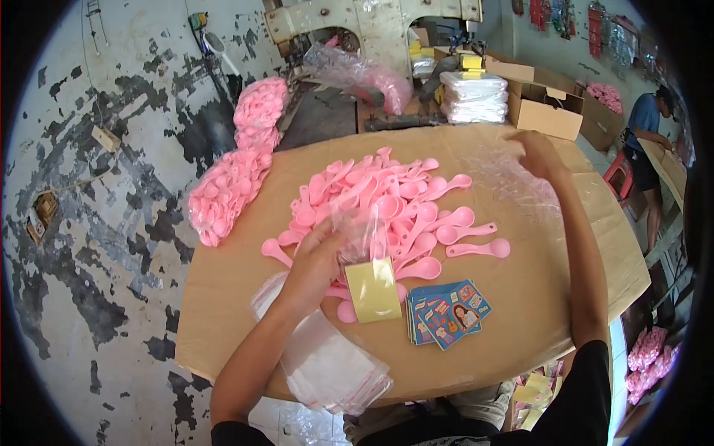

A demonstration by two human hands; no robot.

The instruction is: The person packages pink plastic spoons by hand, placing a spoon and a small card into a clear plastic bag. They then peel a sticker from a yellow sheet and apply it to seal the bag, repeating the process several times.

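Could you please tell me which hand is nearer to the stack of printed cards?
Left. The left hand grips a clear bag just beside the stack of printed cards; the right hand is far beyond it.

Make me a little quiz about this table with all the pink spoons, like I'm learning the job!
1. True or false: the pink spoons lie in a loose pile on the cardboard tabletop.
2. What does the left hand hold?
A) a clear bag with a yellow card
B) a pair of scissors
C) a cup
3. Short answer: what lies under the left forearm at the near edge of the table?

Key
1. True.
2. A.
3. A stack of empty clear bags.
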